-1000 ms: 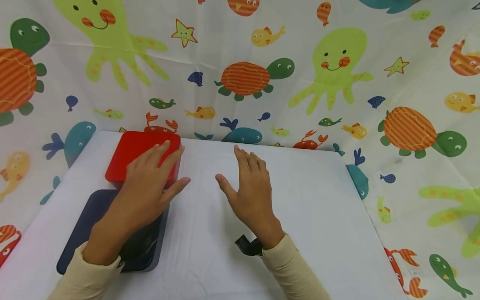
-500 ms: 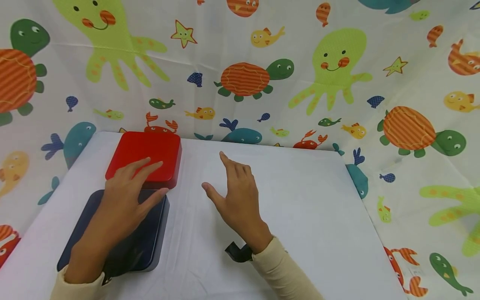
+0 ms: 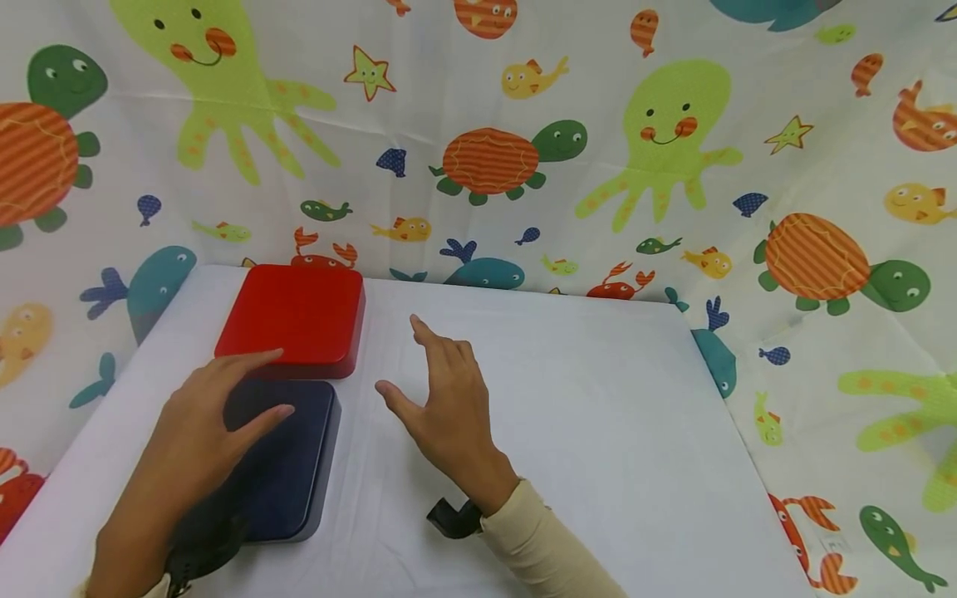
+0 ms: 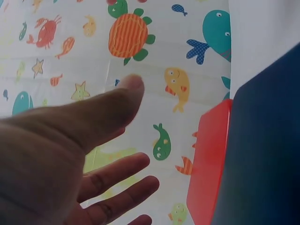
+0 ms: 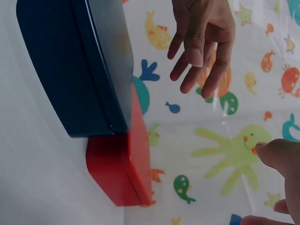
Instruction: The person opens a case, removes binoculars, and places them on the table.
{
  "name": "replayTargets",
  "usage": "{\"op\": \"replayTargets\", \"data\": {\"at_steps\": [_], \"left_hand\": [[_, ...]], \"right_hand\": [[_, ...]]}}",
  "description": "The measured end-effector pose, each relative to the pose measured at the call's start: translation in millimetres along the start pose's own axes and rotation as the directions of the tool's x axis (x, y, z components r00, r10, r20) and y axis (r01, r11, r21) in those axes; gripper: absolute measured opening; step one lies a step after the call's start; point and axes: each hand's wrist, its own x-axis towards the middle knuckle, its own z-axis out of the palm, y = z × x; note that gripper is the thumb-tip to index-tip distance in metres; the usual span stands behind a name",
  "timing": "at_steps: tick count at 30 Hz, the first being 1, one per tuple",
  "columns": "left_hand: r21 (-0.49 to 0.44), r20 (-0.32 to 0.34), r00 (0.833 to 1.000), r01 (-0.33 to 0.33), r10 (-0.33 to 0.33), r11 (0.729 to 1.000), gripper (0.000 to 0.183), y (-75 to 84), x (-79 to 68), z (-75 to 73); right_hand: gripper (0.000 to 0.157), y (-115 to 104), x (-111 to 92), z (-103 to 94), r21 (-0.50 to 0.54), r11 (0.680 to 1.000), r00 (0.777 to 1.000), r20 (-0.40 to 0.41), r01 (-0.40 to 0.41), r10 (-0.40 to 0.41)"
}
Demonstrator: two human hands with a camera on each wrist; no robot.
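My left hand [image 3: 205, 415] hovers over the dark blue tin [image 3: 299, 453], thumb and fingers spread apart and nothing between them. In the right wrist view the left hand [image 5: 206, 42] shows apart from the blue tin [image 5: 70, 65]. Just behind the blue tin sits a red tin [image 3: 299, 316] with rounded corners, its lid on. To the right of both tins my right hand [image 3: 444, 407] is held up over the white table, fingers extended and thumb out, holding nothing. Part of the blue tin is hidden beneath the left hand and wrist.
White cloth covers the table [image 3: 598, 448]. A curtain [image 3: 419, 75] printed with sea animals hangs behind it and along the right side. Black straps [image 3: 452, 519] sit at the wrists.
My left hand has drawn back and left, from over the red tin to over the blue one. The right hand has shifted left and slightly nearer. Both tins stay put.
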Motion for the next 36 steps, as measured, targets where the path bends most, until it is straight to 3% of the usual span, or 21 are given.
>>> {"op": "replayTargets", "data": {"at_steps": [8,17,22,27,36], "left_hand": [[0.001,0.049,0.992,0.114,-0.114,0.993,0.092,-22.9,-9.8,-5.3],[0.041,0.036,0.981,0.187,-0.188,0.982,0.097,-51.2,-19.1,-13.5],[0.052,0.069,0.969,0.232,-0.235,0.971,0.100,-71.4,-22.0,-16.8],[0.023,0.119,0.946,0.302,-0.302,0.953,0.103,-93.2,-25.0,-19.0],[-0.032,0.159,0.935,0.325,-0.316,0.945,0.102,-117.7,-29.8,-14.5]], "right_hand": [[0.087,-10,-5,16.9,0.011,1.000,0.999,0.019,0.029,-0.029],[0.086,-22,-15,39.1,0.046,0.999,0.993,0.114,0.025,-0.030],[0.086,-24,-17,48.1,0.100,0.995,0.986,0.163,0.012,-0.029],[0.089,-25,-21,59.7,0.225,0.972,0.962,0.274,-0.075,0.011],[0.081,-24,-28,77.0,0.319,0.912,0.898,0.427,-0.259,0.105]]}}
